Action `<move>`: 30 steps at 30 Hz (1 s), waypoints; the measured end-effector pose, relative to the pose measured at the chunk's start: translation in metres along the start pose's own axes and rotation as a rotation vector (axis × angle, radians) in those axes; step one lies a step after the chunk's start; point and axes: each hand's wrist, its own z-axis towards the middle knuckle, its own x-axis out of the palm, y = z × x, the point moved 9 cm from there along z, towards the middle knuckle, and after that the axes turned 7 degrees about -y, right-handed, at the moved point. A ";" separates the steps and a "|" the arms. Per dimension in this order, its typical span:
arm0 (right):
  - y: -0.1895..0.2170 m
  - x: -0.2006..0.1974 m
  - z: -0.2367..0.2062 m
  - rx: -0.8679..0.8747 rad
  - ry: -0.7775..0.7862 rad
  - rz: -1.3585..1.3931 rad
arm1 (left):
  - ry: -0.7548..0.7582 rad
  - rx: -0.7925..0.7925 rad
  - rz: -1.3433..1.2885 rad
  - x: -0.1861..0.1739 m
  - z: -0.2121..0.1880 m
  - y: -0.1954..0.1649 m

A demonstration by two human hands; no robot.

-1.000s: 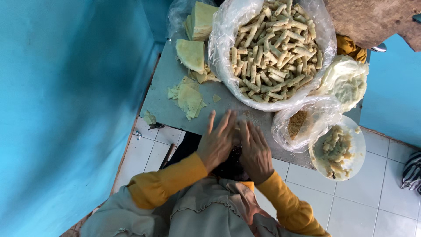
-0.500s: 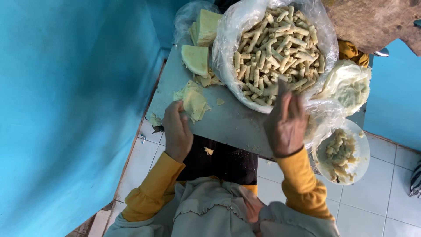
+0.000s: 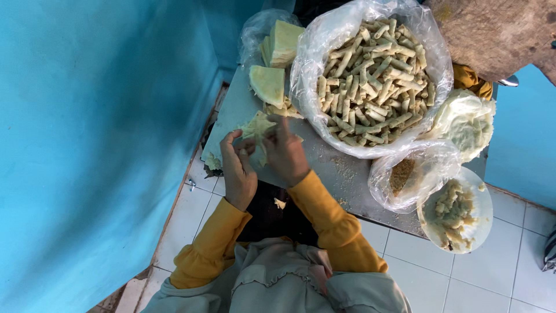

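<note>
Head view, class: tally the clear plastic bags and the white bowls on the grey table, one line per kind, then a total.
Clear plastic bags: 3
White bowls: 1
Total: 4

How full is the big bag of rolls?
Nearly full: the big bag is heaped with rolls close to its open rim.
</note>
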 end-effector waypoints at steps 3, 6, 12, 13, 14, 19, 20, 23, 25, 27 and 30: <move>-0.012 -0.016 0.006 0.075 0.023 0.252 | 0.050 0.006 0.013 0.004 0.003 0.000; -0.009 -0.034 0.007 0.126 0.065 0.580 | 0.073 0.036 0.054 0.007 0.007 -0.005; 0.048 -0.129 -0.007 -0.097 -0.009 0.292 | 0.087 0.139 0.213 0.010 0.007 -0.026; 0.061 -0.147 -0.016 -0.198 -0.056 0.039 | 0.069 0.246 0.284 0.011 0.003 -0.038; 0.072 -0.157 -0.026 -0.296 -0.101 -0.216 | 0.052 0.356 0.353 0.013 -0.002 -0.049; 0.060 -0.135 -0.091 -0.492 0.176 -0.656 | 0.441 0.627 0.404 0.065 -0.048 -0.065; 0.046 -0.133 -0.103 -0.424 0.252 -0.645 | 0.554 0.677 0.442 0.079 -0.061 -0.064; 0.042 -0.179 -0.137 -0.471 0.015 -0.657 | 0.651 0.795 0.456 0.099 -0.085 -0.062; -0.009 -0.263 -0.152 0.197 -0.232 -0.523 | 0.653 0.811 0.444 0.104 -0.092 -0.059; 0.001 -0.328 -0.159 0.054 -0.404 -0.746 | 0.652 0.815 0.433 0.108 -0.097 -0.056; -0.012 -0.372 -0.164 0.013 -0.419 -1.147 | 0.672 0.796 0.412 0.111 -0.103 -0.054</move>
